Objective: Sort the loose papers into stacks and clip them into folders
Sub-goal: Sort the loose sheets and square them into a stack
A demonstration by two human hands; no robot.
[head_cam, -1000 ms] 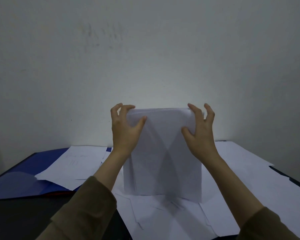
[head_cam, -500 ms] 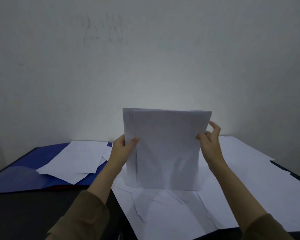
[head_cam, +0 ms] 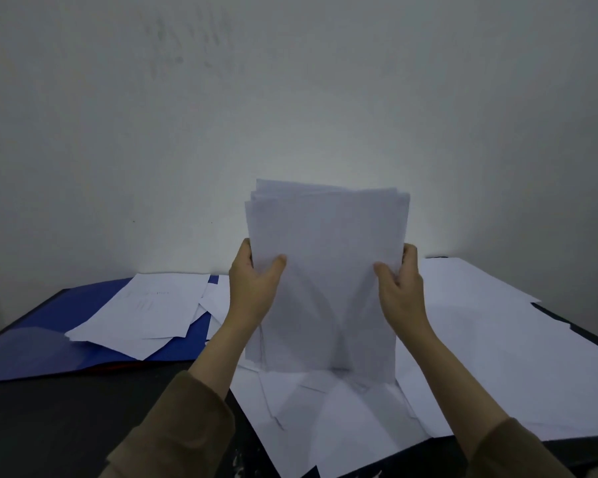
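Dark tabletop [head_cam: 66,426], pale grey scuffed wall [head_cam: 290,98] behind it

Upright stack of white paper sheets [head_cam: 328,270], top edges uneven. Loose white sheets [head_cam: 480,357] spread beneath; more [head_cam: 145,312] atop open blue plastic folder [head_cam: 31,336].

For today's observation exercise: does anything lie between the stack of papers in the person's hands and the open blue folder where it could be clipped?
Yes. Loose sheets lie across the blue folder, left of the held stack that the left hand and right hand grip upright.
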